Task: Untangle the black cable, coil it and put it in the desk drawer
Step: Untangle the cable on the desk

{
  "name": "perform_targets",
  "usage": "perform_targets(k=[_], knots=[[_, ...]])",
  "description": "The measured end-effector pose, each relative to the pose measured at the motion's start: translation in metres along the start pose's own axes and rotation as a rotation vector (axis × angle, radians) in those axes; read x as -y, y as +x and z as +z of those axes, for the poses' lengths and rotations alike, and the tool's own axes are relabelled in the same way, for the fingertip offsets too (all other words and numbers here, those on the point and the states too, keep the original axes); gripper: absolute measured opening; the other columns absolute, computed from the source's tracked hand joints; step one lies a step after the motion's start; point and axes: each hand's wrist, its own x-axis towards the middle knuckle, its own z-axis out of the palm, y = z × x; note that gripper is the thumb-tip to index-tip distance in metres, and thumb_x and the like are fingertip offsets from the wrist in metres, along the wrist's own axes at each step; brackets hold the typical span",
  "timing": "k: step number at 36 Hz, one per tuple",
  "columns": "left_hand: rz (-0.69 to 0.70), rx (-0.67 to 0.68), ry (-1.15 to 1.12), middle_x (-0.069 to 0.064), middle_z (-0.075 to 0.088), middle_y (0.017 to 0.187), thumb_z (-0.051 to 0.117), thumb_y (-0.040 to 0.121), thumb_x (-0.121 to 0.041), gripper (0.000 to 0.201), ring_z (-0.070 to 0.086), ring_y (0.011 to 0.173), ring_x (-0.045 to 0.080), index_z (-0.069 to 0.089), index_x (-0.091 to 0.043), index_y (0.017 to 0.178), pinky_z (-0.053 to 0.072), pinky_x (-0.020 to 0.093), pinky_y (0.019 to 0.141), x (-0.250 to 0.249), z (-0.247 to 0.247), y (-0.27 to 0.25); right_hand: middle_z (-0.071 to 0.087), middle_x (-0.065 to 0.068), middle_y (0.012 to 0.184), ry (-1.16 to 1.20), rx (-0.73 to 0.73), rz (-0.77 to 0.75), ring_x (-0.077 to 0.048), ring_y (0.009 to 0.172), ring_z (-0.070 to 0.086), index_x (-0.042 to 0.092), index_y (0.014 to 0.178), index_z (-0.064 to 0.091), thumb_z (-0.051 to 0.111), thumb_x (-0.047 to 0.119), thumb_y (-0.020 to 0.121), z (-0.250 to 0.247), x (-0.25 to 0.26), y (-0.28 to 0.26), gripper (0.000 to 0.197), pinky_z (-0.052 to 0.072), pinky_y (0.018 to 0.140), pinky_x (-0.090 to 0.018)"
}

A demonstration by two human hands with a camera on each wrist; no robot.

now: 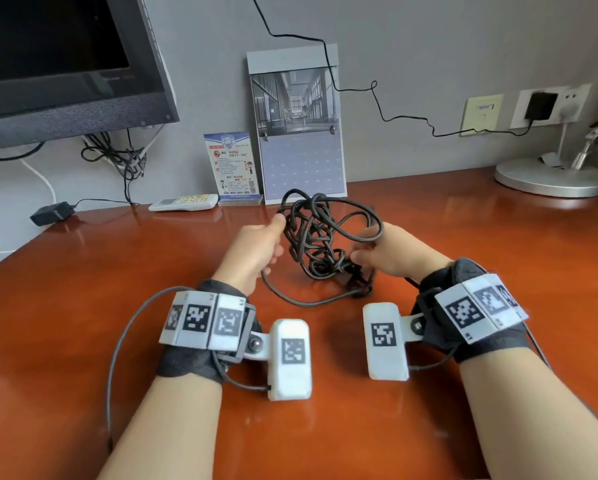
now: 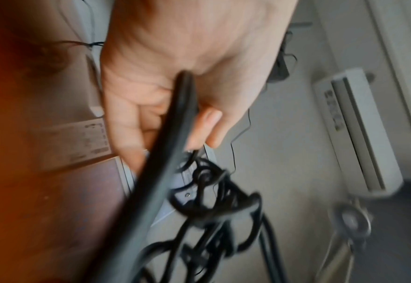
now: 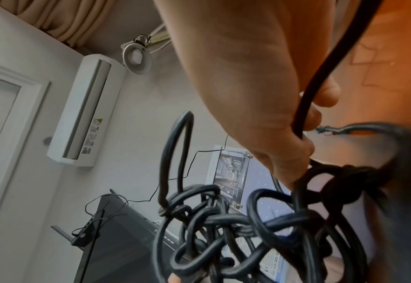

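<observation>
Above the desk (image 1: pixel 463 306), both hands' fingertips vanish inside the tangled black cable (image 1: pixel 320 244).

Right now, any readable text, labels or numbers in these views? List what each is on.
No text reads clearly.
Blue and white card: printed characters, too small to read.
Calendar: date grid too faint.
Remote: blurred yellow print.
Air conditioner: warning-triangle sticker, label text illegible.
Wrist bands: square coded markers, no words.

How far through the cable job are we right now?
Early. Done: nothing finished; the black cable is a knotted bundle lifted partly off the desk. In hand: the left hand and the right hand each grip a strand, working the tangle. Left: untangling, coiling, stowing; no drawer is in view.
</observation>
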Motion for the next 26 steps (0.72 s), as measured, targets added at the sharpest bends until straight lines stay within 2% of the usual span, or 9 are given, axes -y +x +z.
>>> perform_targets(k=[3,5,7,11,15,17,19,21,26], knots=[[-0.131,0.142,-0.218,-0.010,0.033,0.045,0.040,0.100,-0.041,0.040,0.037,0.039,0.007,0.042,-0.019,0.066,0.050,0.021,0.046,-0.003,-0.015,0.002,0.059,0.001,0.085,-0.032,-0.030,0.000,-0.016,0.082,0.054,0.009,0.095,0.067,0.055,0.011,0.091,0.000,-0.003,0.001,0.013,0.035,0.071,-0.020],[-0.160,0.209,-0.285,-0.011,0.023,0.038,0.035,0.101,-0.034,0.038,0.024,0.030,0.004,0.042,-0.018,0.068,0.027,0.013,0.031,-0.005,-0.024,0.003,0.061,-0.002,0.091,-0.047,-0.063,0.020,-0.017,0.085,0.053,0.009,0.096,0.067,0.054,0.010,0.091,0.000,-0.007,0.003,0.014,0.034,0.072,-0.020],[-0.110,0.160,-0.216,-0.011,0.022,0.040,0.037,0.100,-0.027,0.032,0.018,0.030,0.003,0.051,-0.015,0.074,0.013,0.015,0.031,-0.004,-0.031,0.005,0.064,-0.008,0.097,-0.047,-0.104,0.069,-0.023,0.089,0.055,0.011,0.093,0.067,0.054,0.010,0.091,0.000,-0.013,0.006,0.013,0.037,0.075,-0.024],[0.200,-0.118,0.140,-0.004,0.043,0.059,0.052,0.095,-0.022,0.026,0.037,0.052,0.011,0.069,-0.025,0.076,0.028,0.023,0.046,0.005,-0.035,0.005,0.065,-0.013,0.101,-0.071,-0.209,0.164,-0.033,0.099,0.058,0.020,0.083,0.058,0.054,0.017,0.091,-0.003,-0.024,0.010,0.009,0.045,0.088,-0.038],[0.449,-0.327,0.322,-0.007,0.070,0.099,0.057,0.093,-0.020,0.019,0.053,0.094,0.002,0.075,-0.018,0.099,0.034,0.011,0.074,0.001,-0.028,0.001,0.066,-0.009,0.098,-0.059,-0.277,0.203,-0.033,0.100,0.058,0.025,0.077,0.058,0.057,0.018,0.089,-0.003,-0.029,0.012,0.014,0.044,0.094,-0.046],[0.501,-0.368,0.344,-0.003,0.071,0.108,0.058,0.092,-0.019,0.020,0.055,0.099,0.004,0.074,-0.014,0.104,0.030,0.007,0.077,-0.001,-0.026,-0.001,0.068,-0.010,0.096,0.006,-0.386,0.146,-0.032,0.097,0.061,0.023,0.077,0.064,0.056,0.013,0.089,-0.007,-0.030,0.013,0.017,0.048,0.089,-0.041],[0.530,-0.384,0.364,0.000,0.071,0.109,0.057,0.093,-0.017,0.020,0.058,0.103,0.010,0.074,-0.012,0.103,0.029,0.006,0.075,-0.002,-0.025,-0.002,0.068,-0.008,0.098,0.214,-0.557,0.069,-0.025,0.094,0.061,0.014,0.089,0.067,0.052,0.010,0.092,-0.015,-0.022,0.011,0.017,0.047,0.082,-0.031],[0.544,-0.368,0.387,0.001,0.071,0.109,0.055,0.093,-0.015,0.021,0.059,0.104,0.013,0.074,-0.011,0.103,0.029,0.007,0.075,-0.002,-0.024,-0.002,0.066,-0.002,0.094,0.478,-0.672,-0.020,-0.016,0.085,0.057,0.019,0.089,0.064,0.048,0.011,0.093,-0.024,-0.006,0.007,0.018,0.041,0.072,-0.021],[0.555,-0.259,0.329,0.003,0.068,0.108,0.047,0.094,-0.007,0.027,0.055,0.095,0.011,0.070,-0.008,0.108,0.030,0.010,0.073,-0.005,-0.012,-0.001,0.066,0.008,0.103,0.668,-0.490,-0.144,0.006,0.087,0.054,0.020,0.107,0.064,0.046,0.033,0.097,-0.029,0.034,-0.007,0.024,0.040,0.075,-0.010]])
